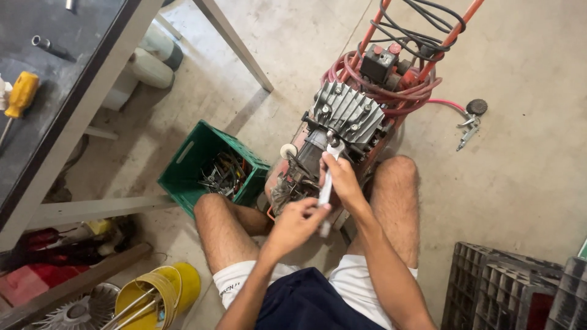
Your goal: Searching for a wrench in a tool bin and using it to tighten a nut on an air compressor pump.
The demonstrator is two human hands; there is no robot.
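Observation:
A red air compressor (pixel 342 131) with a finned grey cylinder head (pixel 346 112) stands on the floor between my knees. A silver wrench (pixel 326 186) points up at the fitting just below the fins. My right hand (pixel 343 181) grips the wrench along its upper shaft, close to the jaw. My left hand (pixel 295 225) is closed around the lower end of the same wrench. A coiled red hose (pixel 403 96) and black cables lie over the compressor's back.
A green plastic crate (pixel 189 168) holding several hand tools sits left of my left knee. A dark workbench (pixel 55 91) with a yellow-handled screwdriver (pixel 21 95) stands at left. Yellow buckets (pixel 153 293) sit at bottom left, dark crates (pixel 513 287) at bottom right, and an air blow gun (pixel 468 131) right of the compressor.

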